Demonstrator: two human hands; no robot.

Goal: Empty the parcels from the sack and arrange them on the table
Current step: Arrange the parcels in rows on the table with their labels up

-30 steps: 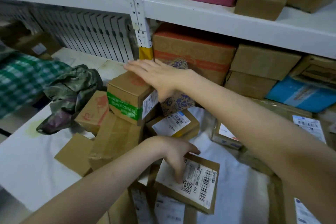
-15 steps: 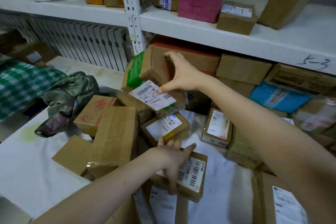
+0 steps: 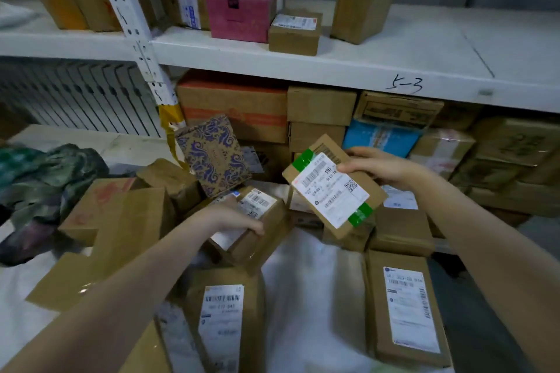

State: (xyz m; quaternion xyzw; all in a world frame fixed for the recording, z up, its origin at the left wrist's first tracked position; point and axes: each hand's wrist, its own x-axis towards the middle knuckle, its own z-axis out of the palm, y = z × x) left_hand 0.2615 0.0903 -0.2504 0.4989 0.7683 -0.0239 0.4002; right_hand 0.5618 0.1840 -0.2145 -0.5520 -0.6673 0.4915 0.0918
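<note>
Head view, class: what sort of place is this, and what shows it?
Probably a parcel depot or courier pickup point: labelled cardboard parcels heaped on the table, more stacked on the white shelf, whose edge bears a handwritten code, 5-3.

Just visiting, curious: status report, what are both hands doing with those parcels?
Right hand holds green-taped parcel aloft, label up. Left hand grips small labelled box in the pile. Neighbouring parcels crowd it.
</note>
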